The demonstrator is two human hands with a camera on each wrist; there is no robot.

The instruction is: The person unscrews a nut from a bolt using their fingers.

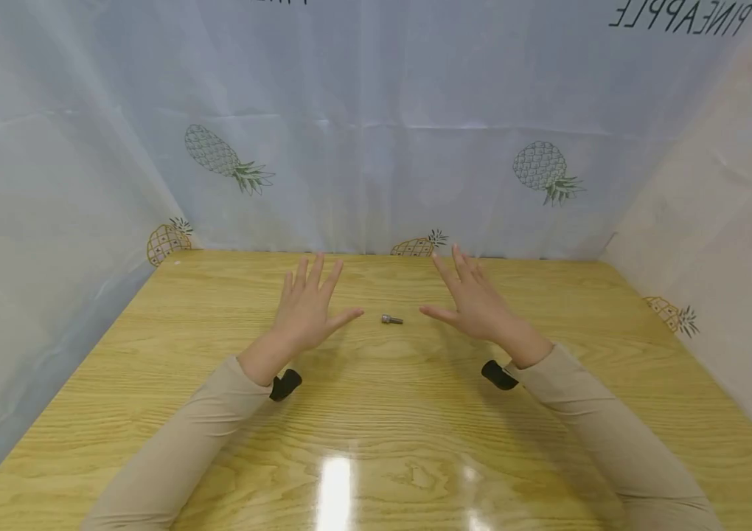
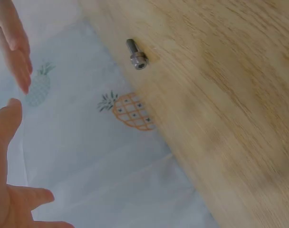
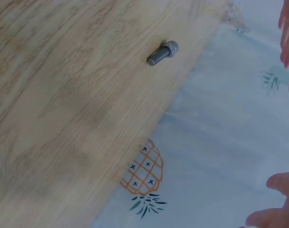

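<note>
Head view: bright, diffuse light covers the table (image 1: 409, 413); white glare marks its near part, and soft shadows lie beside both sleeves (image 1: 183, 450). Wrist views: dimmer, hazy and low in contrast, with blurred shadows across the wood. The bolt (image 2: 139, 58) appears fairly crisp; the green pineapple print (image 2: 38, 90) on the curtain (image 2: 78, 152) looks washed out.

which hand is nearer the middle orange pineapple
Right. In the head view, the right hand has its fingertips close by the leafy end of the pineapple; the left hand is farther away, left of both it and the bolt.
</note>
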